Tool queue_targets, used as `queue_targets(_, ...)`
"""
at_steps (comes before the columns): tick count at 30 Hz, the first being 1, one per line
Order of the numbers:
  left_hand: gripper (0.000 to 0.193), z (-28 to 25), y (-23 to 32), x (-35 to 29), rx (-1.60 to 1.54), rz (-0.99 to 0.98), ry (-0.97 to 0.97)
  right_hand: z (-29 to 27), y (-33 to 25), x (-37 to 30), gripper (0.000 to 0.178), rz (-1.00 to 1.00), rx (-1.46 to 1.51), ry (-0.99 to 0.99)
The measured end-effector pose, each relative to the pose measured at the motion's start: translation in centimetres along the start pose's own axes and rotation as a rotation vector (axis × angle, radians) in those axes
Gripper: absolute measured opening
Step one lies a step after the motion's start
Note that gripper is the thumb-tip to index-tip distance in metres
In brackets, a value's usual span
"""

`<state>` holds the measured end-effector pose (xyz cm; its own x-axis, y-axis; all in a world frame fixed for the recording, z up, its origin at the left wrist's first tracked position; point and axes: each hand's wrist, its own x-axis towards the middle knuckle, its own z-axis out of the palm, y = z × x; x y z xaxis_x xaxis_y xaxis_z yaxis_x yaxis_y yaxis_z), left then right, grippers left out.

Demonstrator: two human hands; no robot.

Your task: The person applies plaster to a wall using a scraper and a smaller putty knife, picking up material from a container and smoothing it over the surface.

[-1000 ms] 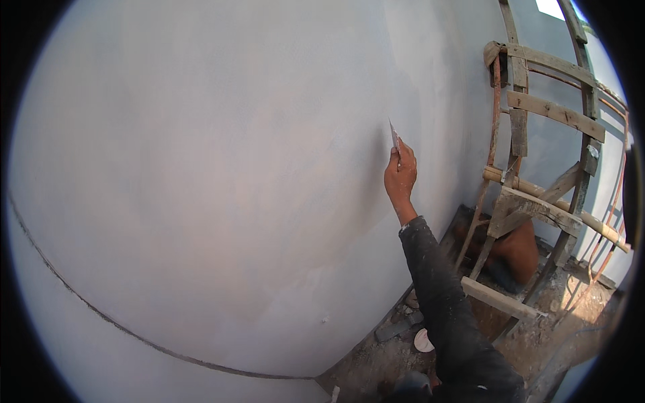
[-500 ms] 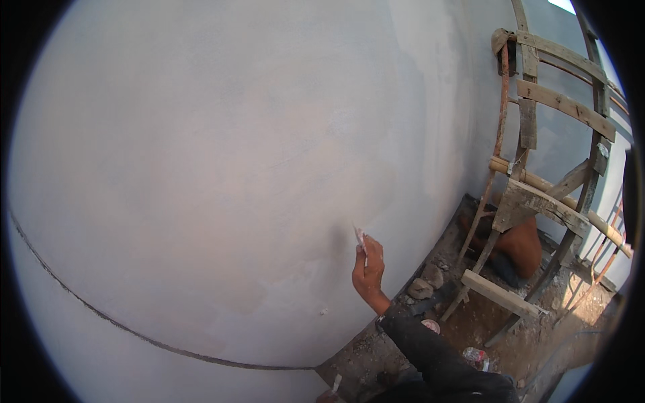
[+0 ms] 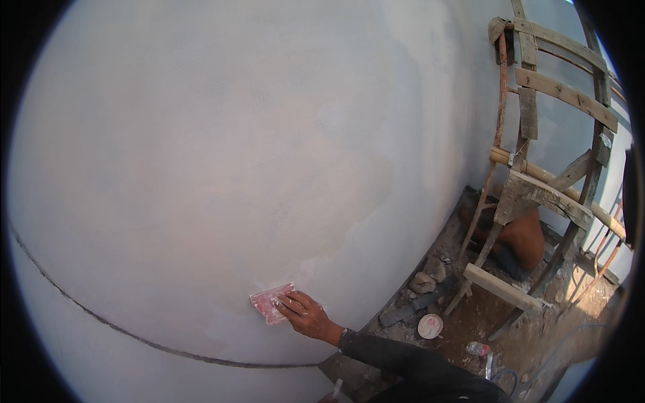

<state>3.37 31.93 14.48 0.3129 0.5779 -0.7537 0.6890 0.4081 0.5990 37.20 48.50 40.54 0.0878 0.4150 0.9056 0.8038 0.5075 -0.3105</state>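
The right hand (image 3: 310, 319) grips a red putty spreader (image 3: 267, 303) low on the wall (image 3: 201, 168), near its bottom corner, fingers over the back, probably to keep it flat. The left hand (image 3: 328, 398) is cut off beside a pale stick (image 3: 337, 387); I can't tell if it's holding it.

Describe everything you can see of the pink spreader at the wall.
The pink spreader is a thin, flat, roughly four-sided plate, smeared with whitish residue; it looks like plastic, though that is uncertain. Its right side is in the grip of the right hand, which covers part of its face; no separate handle shows. It sits slightly askew, broad face toward the camera, at the lower part of the pale wall, above the dark groove. Whether it presses on the wall cannot be told.
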Motion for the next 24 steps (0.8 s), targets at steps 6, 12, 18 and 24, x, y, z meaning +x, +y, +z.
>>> queue_targets(6, 0.052, 0.5, 0.0, -0.7, -0.041, -0.054, 0.065, -7.4, 11.7, -0.7, 0.03, 0.684, -0.191, 0.6)
queue_targets(12, 0.052, 0.0, -0.6, -0.3, -0.019, -0.06, 0.059, -8.9, 17.1, 7.9, 0.037, 0.943, -0.006, 0.734)
queue_targets(18, 0.051, -0.1, -1.6, -0.2, -0.017, -0.017, 0.005, 1.8, -2.2, 0.5, 0.047, 0.159, -0.022, 0.141)
queue_targets(24, 0.05, 0.4, -1.6, -1.5, -0.138, 0.02, 0.092, -1.4, 2.0, -6.3, 0.043, 0.524, 0.017, 0.213)
